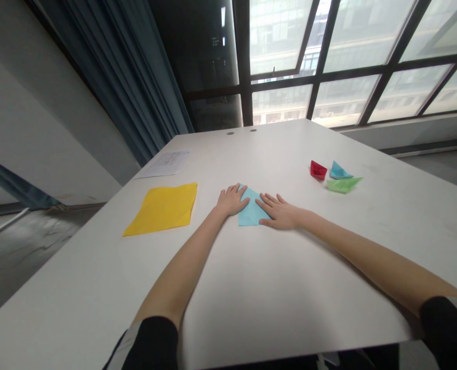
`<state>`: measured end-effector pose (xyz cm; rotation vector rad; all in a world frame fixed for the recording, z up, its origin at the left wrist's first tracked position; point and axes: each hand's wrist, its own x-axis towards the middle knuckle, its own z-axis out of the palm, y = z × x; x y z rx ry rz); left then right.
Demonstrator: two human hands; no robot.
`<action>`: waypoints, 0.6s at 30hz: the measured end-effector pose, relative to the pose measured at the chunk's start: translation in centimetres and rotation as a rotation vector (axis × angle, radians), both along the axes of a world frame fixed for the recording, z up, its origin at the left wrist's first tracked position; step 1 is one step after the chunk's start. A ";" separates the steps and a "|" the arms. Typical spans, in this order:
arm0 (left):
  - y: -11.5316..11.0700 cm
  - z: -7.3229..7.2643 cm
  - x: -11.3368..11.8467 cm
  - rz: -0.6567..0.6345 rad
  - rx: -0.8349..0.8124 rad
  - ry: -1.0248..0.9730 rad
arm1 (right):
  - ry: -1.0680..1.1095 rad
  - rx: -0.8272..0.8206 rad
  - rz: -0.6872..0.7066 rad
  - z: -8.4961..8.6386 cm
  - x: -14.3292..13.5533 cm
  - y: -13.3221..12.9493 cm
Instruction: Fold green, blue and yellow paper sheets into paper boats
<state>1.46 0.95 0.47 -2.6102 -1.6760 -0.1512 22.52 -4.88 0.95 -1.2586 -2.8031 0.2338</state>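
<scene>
A light blue sheet of folded paper (249, 213) lies flat on the white table, with one slanted edge running down its right side. My left hand (232, 200) rests palm down on its upper left edge, fingers stretched out and the thumb across the paper. From the right, my right hand (280, 211) lies flat over the slanted edge with its fingers spread. Parts of the paper's left and right edges are hidden under the hands.
Yellow sheets (165, 208) lie to the left, and a printed page (165, 164) is behind them. Folded paper boats stand at the right: a red boat (318, 170), a blue boat (340, 170) and a green boat (344, 185). The table (244, 288) reaches toward the windows.
</scene>
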 end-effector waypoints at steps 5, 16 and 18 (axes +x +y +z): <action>0.0 0.1 -0.1 0.023 0.004 0.011 | -0.014 -0.025 -0.026 0.1 0.3 -0.4; 0.5 0.2 -0.3 0.130 -0.073 0.058 | -0.007 -0.013 0.031 0.1 3.8 -2.0; 0.5 0.2 -0.3 0.148 -0.095 0.065 | -0.008 -0.012 0.023 0.3 3.9 -2.1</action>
